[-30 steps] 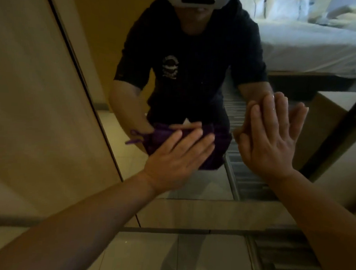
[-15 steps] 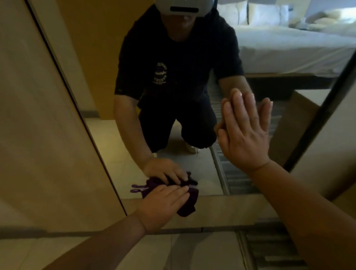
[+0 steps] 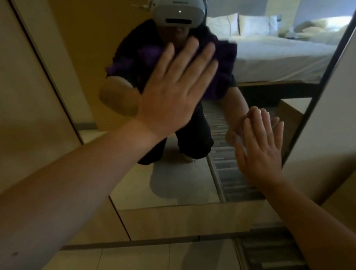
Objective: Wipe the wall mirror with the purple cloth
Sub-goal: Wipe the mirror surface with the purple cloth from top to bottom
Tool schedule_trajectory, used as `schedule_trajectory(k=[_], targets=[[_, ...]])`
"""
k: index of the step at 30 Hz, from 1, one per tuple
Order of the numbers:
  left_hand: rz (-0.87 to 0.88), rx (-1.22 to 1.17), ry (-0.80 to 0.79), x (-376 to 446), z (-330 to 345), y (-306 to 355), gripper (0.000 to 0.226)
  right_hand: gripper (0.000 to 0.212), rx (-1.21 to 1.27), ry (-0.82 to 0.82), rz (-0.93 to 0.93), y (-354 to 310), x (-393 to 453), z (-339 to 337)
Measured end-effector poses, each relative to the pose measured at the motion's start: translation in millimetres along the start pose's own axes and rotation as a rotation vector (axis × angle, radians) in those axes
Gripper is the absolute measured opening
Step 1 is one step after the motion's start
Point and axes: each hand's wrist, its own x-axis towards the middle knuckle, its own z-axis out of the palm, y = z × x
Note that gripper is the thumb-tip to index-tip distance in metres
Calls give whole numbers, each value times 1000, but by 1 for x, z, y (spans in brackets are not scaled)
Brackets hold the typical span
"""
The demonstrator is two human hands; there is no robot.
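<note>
The wall mirror [image 3: 265,63] fills the upper middle of the view, framed by a dark edge on both sides. My left hand [image 3: 175,89] lies flat with fingers spread, pressing the purple cloth [image 3: 221,75] against the glass high up; the cloth shows around my fingers and is blurred by motion. My right hand [image 3: 259,147] rests flat on the glass lower right, fingers together, holding nothing. The reflection shows a crouching person in dark clothes with a white headset.
Beige wall panels [image 3: 21,85] flank the mirror on the left and right [image 3: 339,114]. A wooden skirting strip [image 3: 189,220] runs below the glass. Pale floor tiles [image 3: 135,262] and a striped grey rug [image 3: 273,263] lie underneath. A white bed [image 3: 280,55] appears in the reflection.
My left hand has swept the cloth from the mirror's bottom edge up to its upper part. My right hand stays flat on the glass and sits lower in view now.
</note>
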Motion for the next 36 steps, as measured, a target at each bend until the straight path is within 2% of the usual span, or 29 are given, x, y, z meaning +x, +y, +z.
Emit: schedule_trajectory(k=[7,11,16,21,23,24,26,28,29,31,33,36], targets=[[124,-12,-61,-94,32,62,47,57,6,197,-51,9,0,27],[302,-107,-228,-181,47,112,49,65,18,229,-72,11,0,36],[545,-174,-501,-288,58,164,51,62,-21,263,-93,18,-3,40],[560,-332,-731,-290,45,166,58,62,-47,217,-67,13,-2,35],[546,-434,-755,-274,38,160,55,57,-32,161,-41,11,-2,26],[487,-479,-731,-261,34,158,51,55,-11,120,-35,10,-1,19],[263,-579,-639,-227,26,151,38,52,46,46,-34,9,0,5],[28,-620,-460,-177,17,135,30,53,100,7,-10,14,-6,-8],[-32,-604,-332,-146,12,123,27,54,110,1,27,18,-12,-13],[-94,-559,-65,-72,-1,97,31,55,104,-14,133,32,-22,-22],[-104,-464,123,-4,-5,72,32,57,86,-47,216,45,-25,-27],[-83,-225,145,55,12,58,31,59,58,-70,243,56,-22,-23]])
